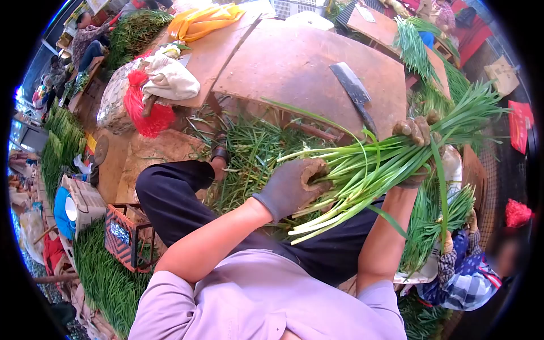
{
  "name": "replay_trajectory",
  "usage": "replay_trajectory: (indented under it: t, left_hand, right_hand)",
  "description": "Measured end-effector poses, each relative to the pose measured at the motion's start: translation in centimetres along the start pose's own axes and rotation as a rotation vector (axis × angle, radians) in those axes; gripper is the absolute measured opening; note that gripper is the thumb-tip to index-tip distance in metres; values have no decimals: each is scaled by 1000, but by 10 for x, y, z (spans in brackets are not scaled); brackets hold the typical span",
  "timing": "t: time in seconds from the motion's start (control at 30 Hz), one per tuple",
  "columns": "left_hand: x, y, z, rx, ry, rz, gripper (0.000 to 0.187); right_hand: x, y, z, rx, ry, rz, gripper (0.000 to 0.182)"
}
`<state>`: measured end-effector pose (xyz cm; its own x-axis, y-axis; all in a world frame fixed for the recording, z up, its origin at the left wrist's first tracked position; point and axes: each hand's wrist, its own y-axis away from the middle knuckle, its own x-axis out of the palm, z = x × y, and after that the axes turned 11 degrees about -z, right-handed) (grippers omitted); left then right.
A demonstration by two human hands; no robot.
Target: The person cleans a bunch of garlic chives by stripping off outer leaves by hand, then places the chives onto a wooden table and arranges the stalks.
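Note:
A long bunch of green chives (368, 164) lies across my lap, pale stem ends to the left and leaf tips spreading to the upper right. My right hand (416, 139), in a dirty glove, is wrapped around the leafy part of the bunch. Near the pale ends, my left hand (297, 184), in a dark glove, has its fingers curled against the stems. Some of those fingertips are hidden by the stalks. A few loose leaves arch above and hang below the bunch. Beyond it, a cleaver (352, 88) rests on the wooden table, handle toward me.
The wooden table (272, 62) stands ahead, with yellow cloth (204, 21) and a red net bag (144, 107) to its left. Cut leaves (249, 150) litter the floor. A metal-framed basket (130, 235) sits left. A co-worker (467, 277) handles greens at right.

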<state>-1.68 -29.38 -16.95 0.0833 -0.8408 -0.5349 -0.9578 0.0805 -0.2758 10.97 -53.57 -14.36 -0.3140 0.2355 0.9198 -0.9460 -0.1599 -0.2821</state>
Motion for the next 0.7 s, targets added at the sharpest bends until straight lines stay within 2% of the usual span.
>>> replay_trajectory:
  t: [0.07, 0.17, 0.23, 0.47, 0.57, 0.63, 0.7]
  left_hand:
    - [1, 2, 4, -70, 52, 49, 29]
    - [3, 6, 9, -10, 37, -29, 29]
    - [-4, 5, 1, -196, 150, 38, 31]
    - [-9, 2, 1, -247, 95, 180, 40]
    - [-11, 0, 0, -334, 233, 263, 43]
    - [-5, 2, 8, -465, 484, 311, 41]
    - [-1, 5, 17, -466, 501, 284, 40]
  right_hand:
    - [3, 0, -1, -1, 14, 42, 32]
    - [5, 0, -2, -27, 27, 30, 32]
    - [4, -1, -1, -26, 21, 39, 32]
    - [4, -3, -1, -20, 41, 96, 31]
    - [5, -3, 1, -10, 41, 97, 31]
    - [6, -1, 1, -21, 34, 81, 32]
    - [9, 0, 0, -32, 27, 65, 32]
